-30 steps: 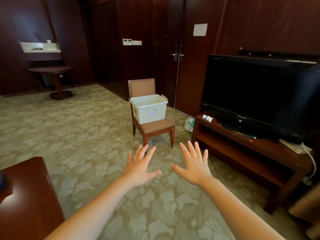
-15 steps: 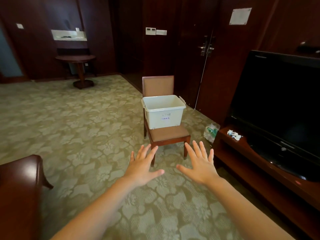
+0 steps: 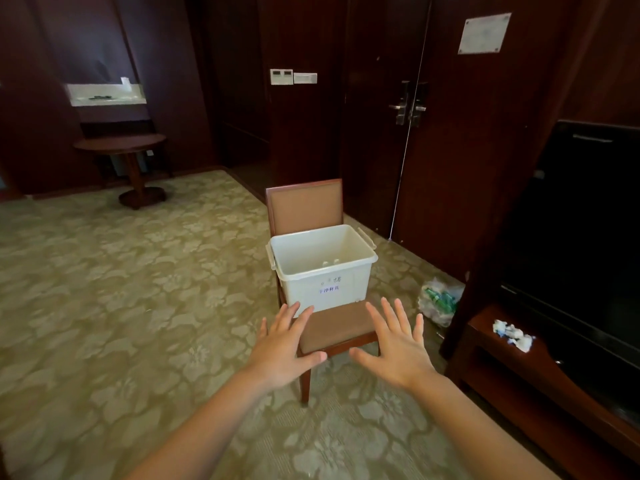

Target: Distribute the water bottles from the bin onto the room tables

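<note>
- Left hand (image 3: 282, 344): empty, palm down, fingers straight and spread, held in the air.
- Right hand (image 3: 398, 344): also empty and flat, fingers spread. It is just beside the left hand, thumbs pointing at each other with a gap between them.
- Green-beige floral carpet (image 3: 121, 306): beneath both hands.
- Dark wooden chair with tan padded seat and back (image 3: 332, 329): directly beyond the hands, its seat showing between them.
- White rectangular plastic bin with a handwritten label (image 3: 325, 285): open-topped, on the chair seat just past the fingertips. Two small pale round tops show low inside. Whether they are water bottles cannot be told.
- Clear plastic bag with green contents (image 3: 438, 301): on the floor, right of the right hand.
- Low dark wooden stand (image 3: 519, 372): further right, bearing crumpled white paper (image 3: 512, 334) and a black flat television (image 3: 571, 254).
- Dark wooden door with metal handles (image 3: 408, 107): far beyond the right hand.
- Round dark wooden pedestal table (image 3: 121, 145): far beyond and left of the left hand.
</note>
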Tool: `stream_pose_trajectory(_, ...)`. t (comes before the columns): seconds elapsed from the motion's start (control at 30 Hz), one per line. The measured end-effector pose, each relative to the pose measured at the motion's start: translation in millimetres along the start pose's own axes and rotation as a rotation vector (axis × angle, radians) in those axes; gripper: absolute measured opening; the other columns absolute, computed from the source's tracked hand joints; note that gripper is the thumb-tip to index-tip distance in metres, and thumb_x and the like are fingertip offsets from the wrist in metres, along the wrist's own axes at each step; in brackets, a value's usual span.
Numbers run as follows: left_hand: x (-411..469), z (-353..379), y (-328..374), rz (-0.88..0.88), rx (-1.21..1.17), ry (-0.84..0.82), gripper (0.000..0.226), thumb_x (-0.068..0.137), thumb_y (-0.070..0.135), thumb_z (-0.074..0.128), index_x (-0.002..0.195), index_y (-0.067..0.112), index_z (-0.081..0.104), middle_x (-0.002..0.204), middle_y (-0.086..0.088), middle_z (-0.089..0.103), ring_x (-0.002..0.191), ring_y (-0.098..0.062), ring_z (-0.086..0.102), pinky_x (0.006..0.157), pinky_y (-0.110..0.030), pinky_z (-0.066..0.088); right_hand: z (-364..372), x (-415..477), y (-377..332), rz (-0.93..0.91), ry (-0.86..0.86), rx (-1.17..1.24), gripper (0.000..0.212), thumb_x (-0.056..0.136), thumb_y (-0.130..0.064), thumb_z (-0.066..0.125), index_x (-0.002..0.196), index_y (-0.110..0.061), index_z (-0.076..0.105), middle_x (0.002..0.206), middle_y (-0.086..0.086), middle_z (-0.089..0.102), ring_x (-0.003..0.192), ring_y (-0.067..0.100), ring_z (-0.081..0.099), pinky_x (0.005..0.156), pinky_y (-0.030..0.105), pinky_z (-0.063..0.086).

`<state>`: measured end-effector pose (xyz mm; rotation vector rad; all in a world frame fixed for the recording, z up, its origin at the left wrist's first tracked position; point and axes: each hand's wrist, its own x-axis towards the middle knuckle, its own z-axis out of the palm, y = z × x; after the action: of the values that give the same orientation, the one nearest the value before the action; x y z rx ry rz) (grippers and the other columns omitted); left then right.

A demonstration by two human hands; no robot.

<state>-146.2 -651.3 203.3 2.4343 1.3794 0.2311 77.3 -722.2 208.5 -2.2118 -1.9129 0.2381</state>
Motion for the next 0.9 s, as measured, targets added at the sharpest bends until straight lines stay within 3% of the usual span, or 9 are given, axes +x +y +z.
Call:
stream_pose_trajectory(0.33,202,8,-34,-0.055,0.030,-0.030,0.090,0.087,0.070,0.045,0.154,0.037,-0.005,0.163,0.007,-0.013,0.149,-0.017,-0.019,0.120,-0.050,-0.011,7,210,60,-0.019,-0.040,0.012,0.093,0.089,-0.073,0.039,0.158,-0.032,-0.008,0.165,0.001,-0.019,0.147,0.021,-0.031,0.116,0.057,-0.022)
stream_pose_trajectory(0.6,366,10,-45,-0.165,-0.039,-0.010,0.086,0.089,0.069,0.043,0.154,0.036,-0.003,0.164,0.007,-0.007,0.151,-0.016,-0.009,0.120,-0.047,-0.007,-6,394,124,-0.077,-0.090,-0.031,0.092,0.089,-0.073,0.039,0.158,-0.032,-0.006,0.165,-0.001,-0.019,0.148,0.019,-0.031,0.114,0.054,-0.023)
stream_pose_trajectory(0.9,490,46,-90,-0.274,-0.124,-0.078,0.089,0.086,0.072,0.045,0.154,0.038,0.000,0.164,0.006,0.003,0.151,-0.017,0.004,0.122,-0.048,0.004,35,546,156,-0.084,-0.289,0.083,0.090,0.092,-0.065,0.046,0.159,-0.031,-0.005,0.166,-0.001,-0.017,0.151,0.019,-0.021,0.120,0.049,-0.013)
